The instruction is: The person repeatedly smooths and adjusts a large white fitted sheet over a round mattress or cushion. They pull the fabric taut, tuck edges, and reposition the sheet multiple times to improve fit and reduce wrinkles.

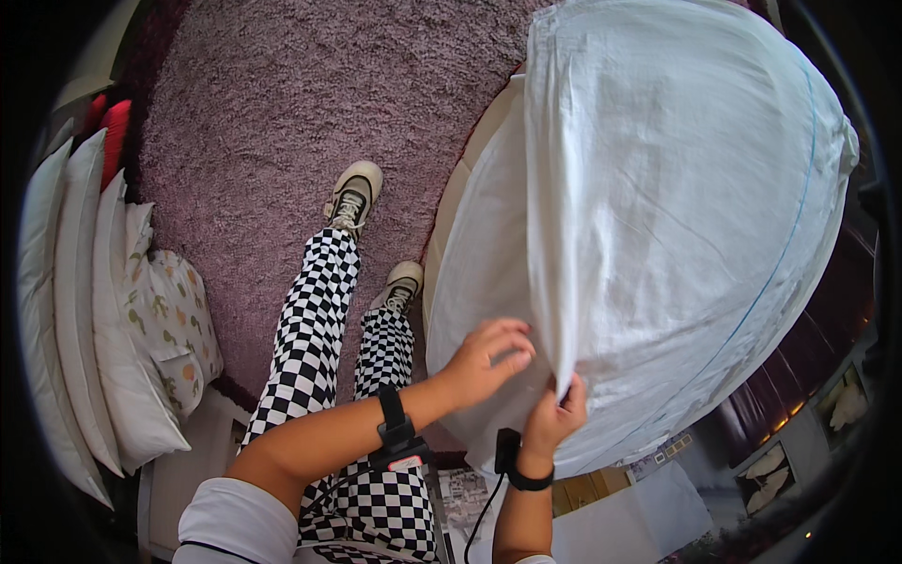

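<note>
A large white woven sack or sheet (669,211), with a thin blue line along its far side, lies bulging over a pale padded surface on the right. My right hand (557,416) pinches the near end of its folded edge between thumb and fingers. Just left of that edge, my left hand (493,356) is raised with its fingers apart and nothing in it. Both wrists wear black straps with a small device and a cable.
Several white pillows (106,303) and a cactus-patterned cushion (176,324) stand at the left. A purple shaggy rug (296,92) lies under my feet. At the lower right are a dark padded headboard-like piece (796,359) and framed pictures (764,479).
</note>
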Tool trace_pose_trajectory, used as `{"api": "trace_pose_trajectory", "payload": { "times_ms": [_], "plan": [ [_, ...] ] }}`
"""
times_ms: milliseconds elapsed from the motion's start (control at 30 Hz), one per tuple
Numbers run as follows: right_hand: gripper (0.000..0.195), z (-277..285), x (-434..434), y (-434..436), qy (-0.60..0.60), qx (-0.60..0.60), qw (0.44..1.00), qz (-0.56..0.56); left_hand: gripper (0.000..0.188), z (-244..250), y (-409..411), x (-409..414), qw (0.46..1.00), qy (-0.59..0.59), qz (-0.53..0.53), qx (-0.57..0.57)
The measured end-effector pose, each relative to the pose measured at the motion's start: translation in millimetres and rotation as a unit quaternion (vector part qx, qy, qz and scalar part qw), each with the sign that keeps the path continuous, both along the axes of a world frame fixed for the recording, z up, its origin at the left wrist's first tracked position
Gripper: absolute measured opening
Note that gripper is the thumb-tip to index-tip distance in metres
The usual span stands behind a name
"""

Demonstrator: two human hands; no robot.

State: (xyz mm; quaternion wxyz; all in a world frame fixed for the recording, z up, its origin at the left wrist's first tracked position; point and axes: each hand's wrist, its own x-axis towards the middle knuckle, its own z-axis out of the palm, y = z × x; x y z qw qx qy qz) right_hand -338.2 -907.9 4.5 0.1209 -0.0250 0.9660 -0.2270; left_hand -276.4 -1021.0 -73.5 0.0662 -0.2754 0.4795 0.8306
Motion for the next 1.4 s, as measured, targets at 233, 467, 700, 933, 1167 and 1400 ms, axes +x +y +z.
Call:
{"api": "trace_pose_trajectory", "payload": {
  "times_ms": [233,467,700,933,1167,1400],
  "plan": [
    [0.005,45.0,-13.0,0.0,-0.051,-0.051,0.994,-0.081,0.056,-38.4,31.2,-15.1,0.954,-0.232,0.050,0.182],
    [0.011,51.2,-21.1,4.9,0.002,-0.126,0.981,-0.149,0.074,-39.7,59.7,-17.2,0.976,-0.190,-0.051,0.091],
    [0.014,54.0,-19.2,6.3,-0.024,-0.147,0.978,-0.148,0.091,-106.4,55.7,7.6,0.921,-0.348,0.054,-0.164],
    [0.016,52.3,-18.7,4.6,-0.078,-0.190,0.970,-0.134,0.069,-148.9,37.9,27.5,0.932,-0.338,0.098,0.080],
    [0.016,39.3,-3.0,-0.5,-0.136,-0.116,0.983,-0.031,0.019,-130.8,21.0,20.0,0.943,-0.297,0.117,0.094],
    [0.012,20.2,2.6,-12.9,-0.173,-0.128,0.977,0.016,0.017,-117.2,-1.5,41.5,0.903,-0.219,0.282,0.239]
  ]
}}
